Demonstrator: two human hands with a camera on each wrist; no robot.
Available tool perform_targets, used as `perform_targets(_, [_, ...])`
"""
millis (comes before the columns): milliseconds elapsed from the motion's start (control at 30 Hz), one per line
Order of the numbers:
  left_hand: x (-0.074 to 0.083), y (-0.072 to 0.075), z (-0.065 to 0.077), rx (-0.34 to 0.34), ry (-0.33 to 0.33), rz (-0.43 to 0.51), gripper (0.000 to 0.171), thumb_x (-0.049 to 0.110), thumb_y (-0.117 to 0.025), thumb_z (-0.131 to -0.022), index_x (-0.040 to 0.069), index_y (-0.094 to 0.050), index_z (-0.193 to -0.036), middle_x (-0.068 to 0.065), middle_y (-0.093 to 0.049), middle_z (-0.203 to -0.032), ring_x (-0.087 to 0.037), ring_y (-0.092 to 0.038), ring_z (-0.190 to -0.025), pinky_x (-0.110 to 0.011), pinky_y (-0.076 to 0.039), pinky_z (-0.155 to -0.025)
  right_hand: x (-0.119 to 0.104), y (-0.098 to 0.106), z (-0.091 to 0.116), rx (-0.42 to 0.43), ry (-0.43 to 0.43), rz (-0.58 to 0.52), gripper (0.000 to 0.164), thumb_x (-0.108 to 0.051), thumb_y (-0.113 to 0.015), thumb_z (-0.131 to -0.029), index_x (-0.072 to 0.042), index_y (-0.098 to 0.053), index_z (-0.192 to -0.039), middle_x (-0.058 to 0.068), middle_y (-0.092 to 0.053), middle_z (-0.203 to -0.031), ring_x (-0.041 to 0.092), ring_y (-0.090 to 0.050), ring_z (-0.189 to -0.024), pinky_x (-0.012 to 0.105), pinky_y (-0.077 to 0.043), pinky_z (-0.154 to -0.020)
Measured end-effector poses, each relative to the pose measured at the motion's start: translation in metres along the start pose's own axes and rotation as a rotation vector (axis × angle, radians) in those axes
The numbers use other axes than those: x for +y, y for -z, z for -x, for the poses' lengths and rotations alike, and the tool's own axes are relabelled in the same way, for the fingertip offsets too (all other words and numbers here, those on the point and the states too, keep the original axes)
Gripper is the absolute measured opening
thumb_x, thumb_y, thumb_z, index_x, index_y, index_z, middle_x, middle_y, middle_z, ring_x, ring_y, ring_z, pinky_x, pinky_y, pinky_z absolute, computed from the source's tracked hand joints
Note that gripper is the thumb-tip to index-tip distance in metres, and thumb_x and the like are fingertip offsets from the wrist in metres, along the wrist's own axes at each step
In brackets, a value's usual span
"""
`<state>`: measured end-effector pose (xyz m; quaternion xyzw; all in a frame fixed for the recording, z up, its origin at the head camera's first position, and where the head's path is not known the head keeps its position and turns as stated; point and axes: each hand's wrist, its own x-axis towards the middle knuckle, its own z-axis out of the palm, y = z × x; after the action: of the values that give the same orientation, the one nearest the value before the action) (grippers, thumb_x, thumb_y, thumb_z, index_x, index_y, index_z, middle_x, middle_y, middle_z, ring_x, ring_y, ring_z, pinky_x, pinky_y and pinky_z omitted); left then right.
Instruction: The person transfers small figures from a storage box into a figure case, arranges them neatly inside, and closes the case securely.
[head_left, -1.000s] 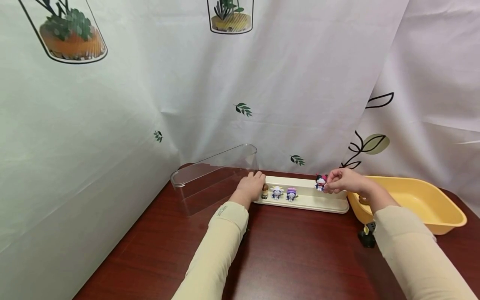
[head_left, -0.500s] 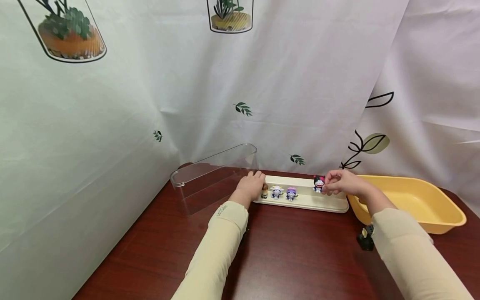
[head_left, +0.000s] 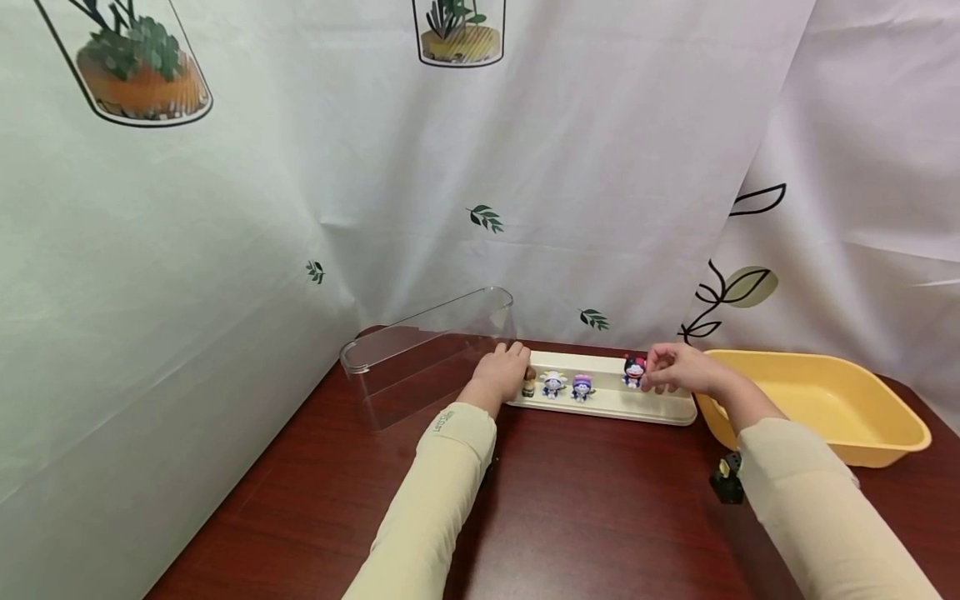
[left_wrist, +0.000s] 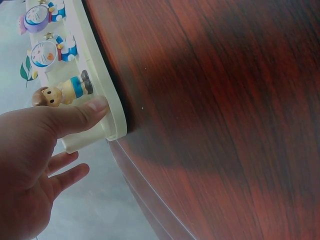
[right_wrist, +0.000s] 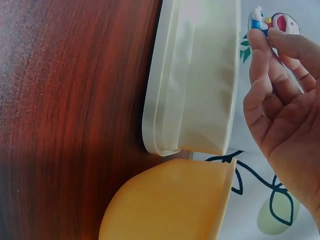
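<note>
My right hand (head_left: 678,369) pinches a small cat figurine (head_left: 633,372) with a black-and-red hood between thumb and fingertips. In the head view the figurine overlaps the right part of a cream stepped display stand (head_left: 645,409). In the right wrist view it shows beyond the stand's back edge. My left hand (head_left: 501,372) grips the stand's left end, thumb on its step and other fingers behind. Beside that thumb stands a brown-haired boy figurine (left_wrist: 67,91). Further right along the step are a white-hooded figurine (head_left: 553,385) and a purple-hooded figurine (head_left: 582,387).
A clear plastic cover (head_left: 420,367) sits to the left of the stand, partly behind the left hand. At the right is a yellow basin (head_left: 840,404), close to the stand's end. A small black object (head_left: 726,482) lies by the right sleeve. Patterned cloth (head_left: 600,208) hangs behind the table.
My right hand has carried the hooded cat figurine slightly left and down along the stand. The left hand has stayed at the stand's left end.
</note>
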<state>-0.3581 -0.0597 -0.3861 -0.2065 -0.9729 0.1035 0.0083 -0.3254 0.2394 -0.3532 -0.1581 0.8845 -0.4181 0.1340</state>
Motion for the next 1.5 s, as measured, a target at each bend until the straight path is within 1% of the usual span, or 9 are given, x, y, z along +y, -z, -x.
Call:
perform_targets(200, [0.000, 0.000, 0.000, -0.001, 0.001, 0.008, 0.046, 0.013, -0.064, -0.085, 0.012, -0.042, -0.126, -0.003, -0.042, -0.125, -0.022, -0.040, -0.109, -0.035, -0.044, -0.083, 0.001, -0.003, -0.002, -0.019, 0.037, -0.001, 0.016, -0.008, -0.063, -0.084, 0.001, -0.050, -0.082, 0.011, -0.068, -0.081, 0.020, -0.058, -0.068, 0.032, -0.046, -0.060])
perform_targets(300, [0.000, 0.000, 0.000, 0.000, 0.000, 0.010, 0.047, 0.013, -0.065, -0.085, 0.012, -0.042, -0.126, -0.003, -0.042, -0.125, -0.022, -0.040, -0.109, -0.035, -0.044, -0.083, 0.000, -0.005, -0.002, -0.025, 0.038, 0.016, 0.016, -0.008, -0.064, -0.084, 0.000, -0.050, -0.081, 0.010, -0.067, -0.080, 0.020, -0.058, -0.067, 0.030, -0.045, -0.058])
perform_targets(500, [-0.001, 0.000, 0.000, -0.003, -0.003, 0.012, 0.048, 0.014, -0.066, -0.084, 0.012, -0.042, -0.125, -0.003, -0.042, -0.125, -0.022, -0.040, -0.109, -0.035, -0.044, -0.082, -0.002, -0.010, -0.003, -0.036, 0.019, 0.055, 0.019, -0.011, -0.067, -0.082, -0.002, -0.051, -0.079, 0.007, -0.067, -0.077, 0.021, -0.059, -0.067, 0.030, -0.043, -0.058])
perform_targets(833, [0.000, 0.001, 0.001, 0.008, -0.002, 0.016, 0.047, 0.013, -0.067, -0.083, 0.012, -0.043, -0.124, -0.003, -0.042, -0.124, -0.022, -0.040, -0.108, -0.035, -0.045, -0.082, 0.003, -0.016, -0.009, -0.048, -0.001, 0.062, 0.018, -0.010, -0.068, -0.081, -0.003, -0.052, -0.079, 0.008, -0.067, -0.075, 0.021, -0.061, -0.065, 0.030, -0.040, -0.054])
perform_targets(1100, [0.000, 0.000, 0.002, 0.006, 0.003, 0.016, 0.047, 0.012, -0.066, -0.084, 0.012, -0.043, -0.125, -0.003, -0.042, -0.125, -0.023, -0.040, -0.109, -0.035, -0.045, -0.082, 0.006, -0.021, -0.012, -0.071, 0.011, 0.069, 0.016, -0.008, -0.067, -0.082, -0.002, -0.052, -0.078, 0.006, -0.066, -0.074, 0.020, -0.059, -0.063, 0.029, -0.040, -0.053])
perform_targets(1333, [0.000, 0.000, 0.001, 0.000, 0.004, 0.021, 0.048, 0.012, -0.066, -0.084, 0.012, -0.042, -0.126, -0.003, -0.042, -0.125, -0.022, -0.040, -0.110, -0.035, -0.045, -0.082, 0.008, -0.027, -0.015, -0.079, -0.014, 0.078, 0.014, -0.007, -0.064, -0.084, -0.005, -0.052, -0.079, 0.006, -0.064, -0.074, 0.020, -0.058, -0.061, 0.026, -0.036, -0.049])
perform_targets(1500, [0.000, -0.001, 0.000, 0.003, 0.003, 0.013, 0.049, 0.012, -0.065, -0.085, 0.012, -0.041, -0.127, -0.003, -0.041, -0.126, -0.023, -0.040, -0.110, -0.035, -0.045, -0.082, 0.008, -0.030, -0.016, -0.081, -0.007, 0.069, 0.014, -0.005, -0.063, -0.085, -0.003, -0.051, -0.079, 0.006, -0.063, -0.073, 0.019, -0.057, -0.060, 0.025, -0.036, -0.049])
